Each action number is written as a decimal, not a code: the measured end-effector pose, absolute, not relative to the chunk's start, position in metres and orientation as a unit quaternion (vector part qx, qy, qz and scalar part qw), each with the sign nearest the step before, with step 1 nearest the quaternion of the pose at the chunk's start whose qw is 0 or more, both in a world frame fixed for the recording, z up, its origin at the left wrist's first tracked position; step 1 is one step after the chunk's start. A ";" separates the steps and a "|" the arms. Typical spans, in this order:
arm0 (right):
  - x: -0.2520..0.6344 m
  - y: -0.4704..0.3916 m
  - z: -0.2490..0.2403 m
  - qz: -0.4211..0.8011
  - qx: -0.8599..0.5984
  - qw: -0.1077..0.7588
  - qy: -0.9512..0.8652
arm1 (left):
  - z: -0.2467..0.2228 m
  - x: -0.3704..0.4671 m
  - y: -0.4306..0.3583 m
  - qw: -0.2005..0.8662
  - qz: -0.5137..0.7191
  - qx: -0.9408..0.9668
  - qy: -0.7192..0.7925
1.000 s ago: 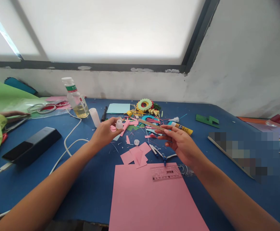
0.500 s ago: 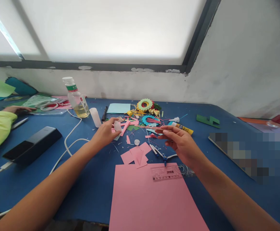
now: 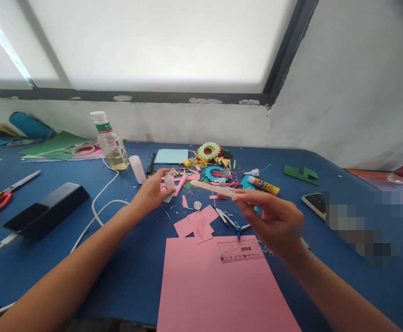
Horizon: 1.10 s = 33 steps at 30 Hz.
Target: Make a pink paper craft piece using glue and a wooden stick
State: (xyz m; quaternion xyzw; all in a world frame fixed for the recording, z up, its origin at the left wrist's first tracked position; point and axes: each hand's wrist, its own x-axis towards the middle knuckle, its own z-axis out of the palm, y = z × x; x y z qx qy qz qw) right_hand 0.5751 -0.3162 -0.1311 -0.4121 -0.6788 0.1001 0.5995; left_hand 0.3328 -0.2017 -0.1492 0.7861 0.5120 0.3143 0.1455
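My left hand (image 3: 150, 190) pinches a small translucent white cap-like piece (image 3: 169, 181) between thumb and fingers, just right of a white cylindrical bottle (image 3: 137, 169). Between the thumb and fingers of my right hand (image 3: 273, 214) is a flat pale wooden stick (image 3: 213, 188), its free end pointing left over paper scraps. Below both hands lies a large pink sheet (image 3: 222, 290) with a clear ruler (image 3: 241, 250) across its top edge. Folded pink pieces (image 3: 199, 223) and a blue-and-white compass (image 3: 237, 228) lie just above the sheet.
Farther back are a bottle of yellowish liquid (image 3: 114, 150), a black marker (image 3: 151, 163), a light-blue pad (image 3: 171, 156), paper rings (image 3: 208, 151) and a glue tube (image 3: 263, 185). A black power bank (image 3: 47, 210), white cable (image 3: 95, 203) and scissors (image 3: 9, 193) are left; a phone (image 3: 315, 203) is right.
My right hand has turned and shifted slightly right, showing the stick's flat side. My left hand is almost unmoved. Another person's hand and yellow-green sleeve have left the view at left, uncovering the scissors.
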 end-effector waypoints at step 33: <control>0.557 -0.341 -0.123 -0.112 -0.318 0.448 -0.828 | -0.130 0.380 -0.308 0.725 0.383 0.515 0.249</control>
